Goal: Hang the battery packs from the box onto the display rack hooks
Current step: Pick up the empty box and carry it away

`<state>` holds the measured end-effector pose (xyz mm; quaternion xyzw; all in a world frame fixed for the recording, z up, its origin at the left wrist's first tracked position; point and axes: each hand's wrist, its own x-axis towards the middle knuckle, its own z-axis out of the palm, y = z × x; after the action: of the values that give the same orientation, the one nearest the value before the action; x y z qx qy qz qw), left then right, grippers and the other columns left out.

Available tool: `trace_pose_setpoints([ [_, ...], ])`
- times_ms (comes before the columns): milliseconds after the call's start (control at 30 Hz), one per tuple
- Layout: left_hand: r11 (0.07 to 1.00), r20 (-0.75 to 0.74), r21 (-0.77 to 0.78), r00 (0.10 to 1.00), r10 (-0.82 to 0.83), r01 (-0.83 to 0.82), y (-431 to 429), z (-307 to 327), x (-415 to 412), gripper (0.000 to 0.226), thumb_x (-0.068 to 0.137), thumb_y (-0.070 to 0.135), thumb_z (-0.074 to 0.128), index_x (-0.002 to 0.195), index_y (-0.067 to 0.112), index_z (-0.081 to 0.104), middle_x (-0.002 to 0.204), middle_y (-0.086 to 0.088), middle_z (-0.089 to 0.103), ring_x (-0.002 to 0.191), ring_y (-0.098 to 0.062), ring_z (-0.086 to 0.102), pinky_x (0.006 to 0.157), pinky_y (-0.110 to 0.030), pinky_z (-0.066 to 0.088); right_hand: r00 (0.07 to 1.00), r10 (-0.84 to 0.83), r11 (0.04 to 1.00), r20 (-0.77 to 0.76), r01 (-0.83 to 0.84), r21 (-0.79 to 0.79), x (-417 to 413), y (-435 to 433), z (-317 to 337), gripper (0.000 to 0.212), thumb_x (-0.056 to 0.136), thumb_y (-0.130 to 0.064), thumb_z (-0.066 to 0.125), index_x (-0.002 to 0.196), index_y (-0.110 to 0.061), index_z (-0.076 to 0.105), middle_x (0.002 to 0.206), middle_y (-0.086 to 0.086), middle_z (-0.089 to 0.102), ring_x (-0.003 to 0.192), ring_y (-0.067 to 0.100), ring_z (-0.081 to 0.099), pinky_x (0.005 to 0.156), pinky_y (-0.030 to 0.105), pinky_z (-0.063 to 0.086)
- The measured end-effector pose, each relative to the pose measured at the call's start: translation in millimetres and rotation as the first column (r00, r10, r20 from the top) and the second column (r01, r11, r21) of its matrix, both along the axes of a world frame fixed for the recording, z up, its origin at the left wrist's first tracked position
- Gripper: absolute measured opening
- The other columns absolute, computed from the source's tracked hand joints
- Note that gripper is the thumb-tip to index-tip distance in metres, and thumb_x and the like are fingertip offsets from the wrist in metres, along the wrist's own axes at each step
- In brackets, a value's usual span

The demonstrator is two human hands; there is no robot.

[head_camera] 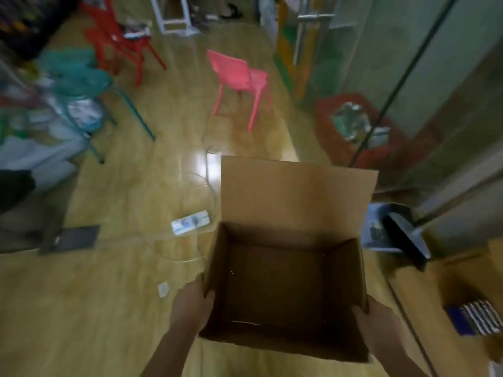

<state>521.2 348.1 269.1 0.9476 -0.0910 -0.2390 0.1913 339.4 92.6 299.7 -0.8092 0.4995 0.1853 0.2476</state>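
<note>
I hold an open brown cardboard box above the wooden floor, its far flap standing up. Its inside looks dark and bare; I see no battery packs in it. My left hand grips the box's left wall, thumb over the rim. My right hand grips the right wall. A second cardboard box at the lower right holds dark blue and striped packs. No display rack is in view.
A pink chair stands ahead, with red chairs and a teal chair to the left. A white power strip with cables lies on the floor. At the right are a glass door, a red bin and a dustpan.
</note>
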Motion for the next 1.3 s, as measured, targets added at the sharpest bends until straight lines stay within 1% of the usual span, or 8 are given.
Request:
trace_pose_setpoints([
  [133,0.968,-0.02,0.014,0.968,0.249,-0.249,91,0,46,0.038,0.091,0.021,0.046,0.128,0.018,0.045,0.104,-0.002,0.066,0.095,-0.021,0.064,0.082,-0.032,0.052,0.977,0.213,0.977,-0.002,-0.213,0.005,103,61,-2,0.03,0.093,-0.03,0.041,0.118,-0.021,0.054,0.084,0.001,0.057,0.079,0.023,0.056,0.069,0.028,0.039],
  [300,0.871,-0.035,0.105,0.873,0.486,-0.48,189,-1,73,0.032,0.091,0.024,0.046,0.122,0.019,0.048,0.101,-0.002,0.066,0.094,-0.021,0.063,0.082,-0.034,0.054,0.892,0.451,0.889,0.04,-0.452,0.066,218,133,-5,0.029,0.094,-0.029,0.042,0.118,-0.021,0.056,0.089,0.001,0.063,0.079,0.02,0.057,0.069,0.027,0.043],
  [433,0.746,-0.072,0.111,0.744,0.665,-0.656,249,-7,89,0.026,0.092,0.024,0.046,0.118,0.019,0.052,0.095,0.001,0.063,0.088,-0.017,0.061,0.079,-0.03,0.053,0.746,0.664,0.744,0.044,-0.665,0.055,303,191,-14,0.028,0.093,-0.028,0.043,0.115,-0.02,0.058,0.092,-0.001,0.064,0.088,0.018,0.063,0.075,0.026,0.049],
  [633,0.569,-0.017,0.16,0.574,0.818,-0.806,313,2,116,0.024,0.094,0.03,0.044,0.114,0.019,0.051,0.085,0.003,0.056,0.075,-0.015,0.053,0.057,-0.022,0.039,0.473,0.878,0.47,0.07,-0.881,0.06,425,270,-16,0.023,0.093,-0.029,0.045,0.106,-0.018,0.061,0.086,0.0,0.065,0.082,0.019,0.063,0.069,0.028,0.048],
  [767,0.44,0.011,0.17,0.448,0.894,-0.882,355,10,128,0.023,0.093,0.031,0.045,0.111,0.018,0.052,0.085,0.002,0.056,0.071,-0.015,0.051,0.055,-0.024,0.038,0.313,0.946,0.312,0.089,-0.95,0.024,488,336,-5,0.017,0.092,-0.027,0.048,0.091,-0.017,0.062,0.066,-0.005,0.056,0.067,0.019,0.058,0.055,0.026,0.041],
  [967,0.267,0.049,0.153,0.277,0.96,-0.951,449,7,135,0.024,0.093,0.03,0.045,0.112,0.016,0.052,0.083,0.002,0.056,0.072,-0.016,0.053,0.063,-0.026,0.043,0.14,0.988,0.142,0.07,-0.989,-0.029,542,472,-2,0.019,0.091,-0.028,0.051,0.077,-0.017,0.057,0.068,0.001,0.057,0.067,0.022,0.055,0.056,0.027,0.041],
  [1067,0.202,0.044,0.152,0.211,0.976,-0.967,507,-1,143,0.027,0.093,0.03,0.045,0.116,0.016,0.051,0.084,0.001,0.058,0.073,-0.017,0.056,0.065,-0.028,0.049,0.058,0.998,0.06,0.035,-0.998,-0.036,562,545,-7,0.019,0.093,-0.029,0.048,0.083,-0.016,0.058,0.072,0.001,0.055,0.066,0.019,0.05,0.055,0.026,0.036],
  [1300,0.115,0.049,0.193,0.126,0.991,-0.974,638,-3,167,0.031,0.094,0.031,0.043,0.12,0.015,0.048,0.107,-0.007,0.065,0.099,-0.025,0.062,0.081,-0.034,0.05,-0.02,1.0,-0.02,0.017,-1.0,-0.002,608,706,-24,0.022,0.092,-0.034,0.049,0.097,-0.016,0.062,0.085,0.003,0.064,0.088,0.023,0.064,0.069,0.028,0.048],
])
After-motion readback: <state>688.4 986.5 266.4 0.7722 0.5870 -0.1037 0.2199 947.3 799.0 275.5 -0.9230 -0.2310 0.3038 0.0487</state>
